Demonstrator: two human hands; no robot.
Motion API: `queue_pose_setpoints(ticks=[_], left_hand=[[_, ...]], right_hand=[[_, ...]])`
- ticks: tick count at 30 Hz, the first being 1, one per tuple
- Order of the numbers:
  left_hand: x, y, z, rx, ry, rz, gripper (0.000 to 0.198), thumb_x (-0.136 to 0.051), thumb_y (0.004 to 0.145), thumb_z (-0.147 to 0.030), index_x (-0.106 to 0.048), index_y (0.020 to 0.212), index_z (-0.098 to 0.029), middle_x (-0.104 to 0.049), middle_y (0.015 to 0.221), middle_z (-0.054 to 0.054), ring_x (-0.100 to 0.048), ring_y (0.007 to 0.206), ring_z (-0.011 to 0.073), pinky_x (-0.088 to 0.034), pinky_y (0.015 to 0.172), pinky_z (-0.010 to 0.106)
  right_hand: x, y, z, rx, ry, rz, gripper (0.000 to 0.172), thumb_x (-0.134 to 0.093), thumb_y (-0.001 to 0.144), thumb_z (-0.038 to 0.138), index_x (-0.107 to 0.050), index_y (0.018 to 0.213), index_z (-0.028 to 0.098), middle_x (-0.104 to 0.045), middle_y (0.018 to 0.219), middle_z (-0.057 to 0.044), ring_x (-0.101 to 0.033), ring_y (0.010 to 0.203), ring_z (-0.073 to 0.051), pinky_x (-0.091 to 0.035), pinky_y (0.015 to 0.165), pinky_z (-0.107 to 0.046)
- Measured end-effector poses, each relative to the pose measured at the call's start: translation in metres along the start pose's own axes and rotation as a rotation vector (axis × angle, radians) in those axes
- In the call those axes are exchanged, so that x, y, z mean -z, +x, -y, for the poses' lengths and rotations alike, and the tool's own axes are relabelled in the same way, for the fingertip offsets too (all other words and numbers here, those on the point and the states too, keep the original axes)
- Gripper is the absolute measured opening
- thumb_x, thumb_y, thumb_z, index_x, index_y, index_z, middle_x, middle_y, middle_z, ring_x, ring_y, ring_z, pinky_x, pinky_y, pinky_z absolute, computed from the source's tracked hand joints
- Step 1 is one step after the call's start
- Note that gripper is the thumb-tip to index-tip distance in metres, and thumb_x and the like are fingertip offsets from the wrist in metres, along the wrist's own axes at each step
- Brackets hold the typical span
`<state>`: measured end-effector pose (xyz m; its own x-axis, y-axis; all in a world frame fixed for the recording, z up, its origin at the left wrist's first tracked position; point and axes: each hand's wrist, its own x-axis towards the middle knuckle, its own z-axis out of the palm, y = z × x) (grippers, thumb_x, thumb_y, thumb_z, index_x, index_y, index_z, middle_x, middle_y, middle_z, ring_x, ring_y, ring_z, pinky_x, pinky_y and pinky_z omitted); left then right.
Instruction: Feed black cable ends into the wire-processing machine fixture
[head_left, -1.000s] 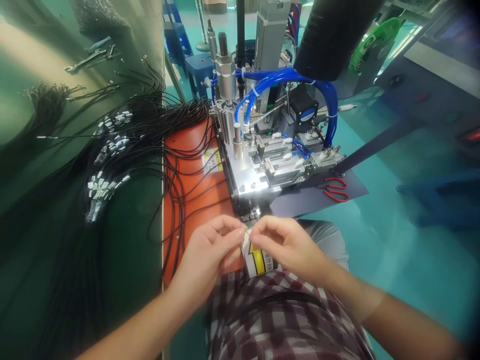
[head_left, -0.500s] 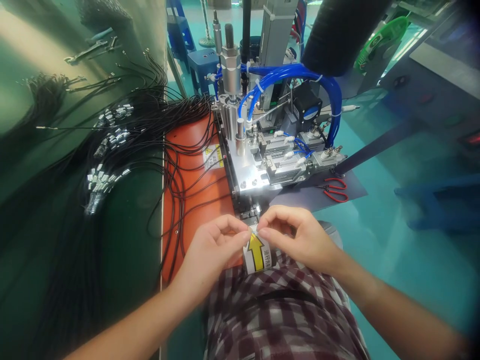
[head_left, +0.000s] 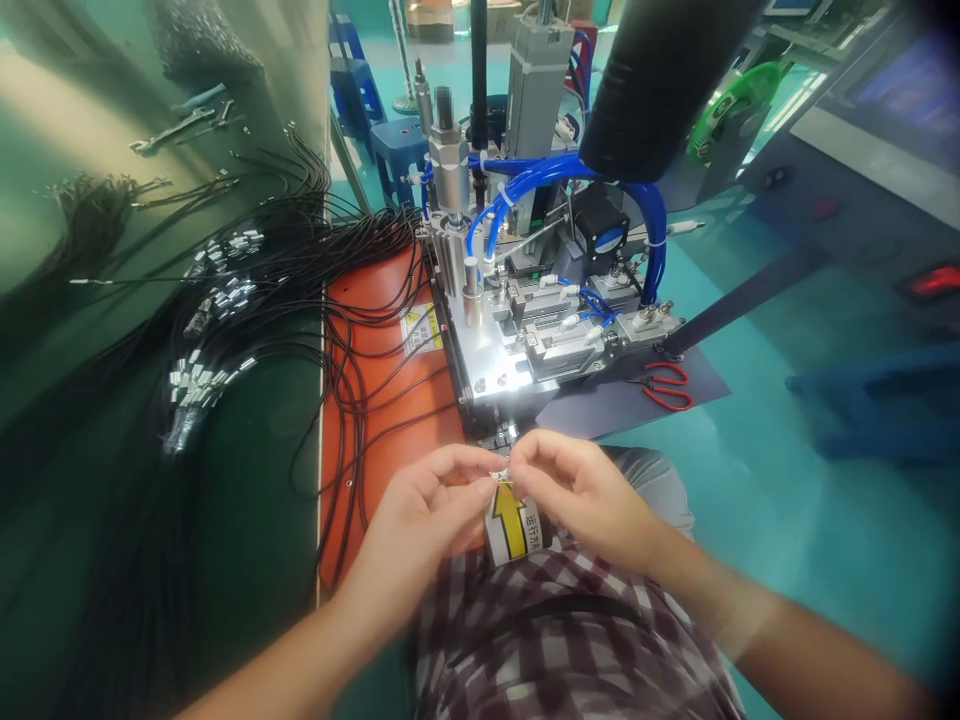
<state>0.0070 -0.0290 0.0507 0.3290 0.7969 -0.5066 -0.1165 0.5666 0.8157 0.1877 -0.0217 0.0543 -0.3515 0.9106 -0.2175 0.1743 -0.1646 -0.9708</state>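
Note:
My left hand (head_left: pixel 427 505) and my right hand (head_left: pixel 589 495) meet at the fingertips near my lap, both pinched closed. Between them shows a small pale piece (head_left: pixel 500 477), too tiny to name, and I cannot tell which hand grips it. Just below the fingers is a white label with a yellow arrow (head_left: pixel 514 525), on the near end of the machine. Beyond the fingertips stands the metal machine (head_left: pixel 480 345) with its cylinders and blue air hoses (head_left: pixel 555 172).
Black cables with metal ends (head_left: pixel 202 385) spread over the dark table and the orange plate (head_left: pixel 390 420). Red-handled pliers (head_left: pixel 667 388) lie on the grey shelf (head_left: pixel 600 405) at the machine's right. A black tube (head_left: pixel 645 90) hangs above. A blue stool (head_left: pixel 401 140) stands behind.
The view has shifted slightly, and both hands sit a little lower in it. A pale bit between the fingertips shows more plainly. Both hands remain pinched together.

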Motion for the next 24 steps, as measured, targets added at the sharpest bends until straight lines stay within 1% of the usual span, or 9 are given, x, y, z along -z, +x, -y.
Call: queue_pose_setpoints(ticks=[6,8,12,15,19,24], left_hand=[[0.000,0.002,-0.001,0.034,0.004,-0.026,0.025,-0.072,0.077,-0.037,-0.061,0.089,-0.018,-0.039,0.038,-0.012,-0.032,0.040,0.0049,-0.038,0.053,0.022],[0.001,0.003,-0.003,0.055,0.014,-0.039,0.027,-0.072,0.075,-0.038,-0.062,0.087,-0.017,-0.039,0.037,-0.011,-0.032,0.040,0.0051,-0.035,0.050,0.020],[0.002,0.005,-0.006,0.071,0.007,-0.094,0.029,-0.073,0.072,-0.041,-0.060,0.079,-0.017,-0.040,0.037,-0.011,-0.028,0.037,0.0040,-0.024,0.042,0.017],[0.004,0.008,-0.008,0.070,0.004,-0.137,0.027,-0.071,0.075,-0.040,-0.057,0.075,-0.017,-0.040,0.038,-0.010,-0.026,0.037,0.0033,-0.018,0.040,0.015],[0.008,0.012,-0.005,0.038,0.030,-0.150,0.022,-0.067,0.079,-0.036,-0.057,0.075,-0.017,-0.040,0.038,-0.011,-0.026,0.036,0.0020,-0.018,0.040,0.014],[0.011,0.012,-0.003,0.041,0.015,-0.158,0.022,-0.067,0.080,-0.036,-0.055,0.075,-0.018,-0.041,0.037,-0.011,-0.026,0.035,0.0019,-0.018,0.038,0.014]], right_hand=[[0.004,0.011,0.000,0.138,-0.139,0.002,0.013,-0.049,0.092,0.019,-0.052,0.079,0.018,-0.052,0.073,0.002,-0.048,0.067,-0.012,-0.039,0.063,-0.025],[0.006,0.015,-0.001,0.172,-0.172,-0.010,0.012,-0.049,0.092,0.018,-0.052,0.081,0.019,-0.054,0.074,0.002,-0.049,0.068,-0.013,-0.040,0.064,-0.025],[0.007,0.017,-0.005,0.164,-0.194,-0.052,0.012,-0.049,0.094,0.020,-0.056,0.084,0.020,-0.059,0.079,0.001,-0.054,0.071,-0.013,-0.042,0.063,-0.024],[0.004,0.017,-0.008,0.173,-0.221,-0.096,0.010,-0.052,0.093,0.021,-0.060,0.088,0.021,-0.064,0.082,0.001,-0.058,0.074,-0.013,-0.044,0.067,-0.024],[0.000,0.019,-0.009,0.210,-0.287,-0.117,0.007,-0.056,0.091,0.018,-0.062,0.087,0.019,-0.064,0.078,0.002,-0.056,0.067,-0.011,-0.044,0.065,-0.022],[-0.002,0.021,-0.006,0.210,-0.301,-0.127,0.007,-0.059,0.087,0.017,-0.064,0.082,0.017,-0.061,0.071,0.002,-0.051,0.059,-0.010,-0.041,0.056,-0.021]])
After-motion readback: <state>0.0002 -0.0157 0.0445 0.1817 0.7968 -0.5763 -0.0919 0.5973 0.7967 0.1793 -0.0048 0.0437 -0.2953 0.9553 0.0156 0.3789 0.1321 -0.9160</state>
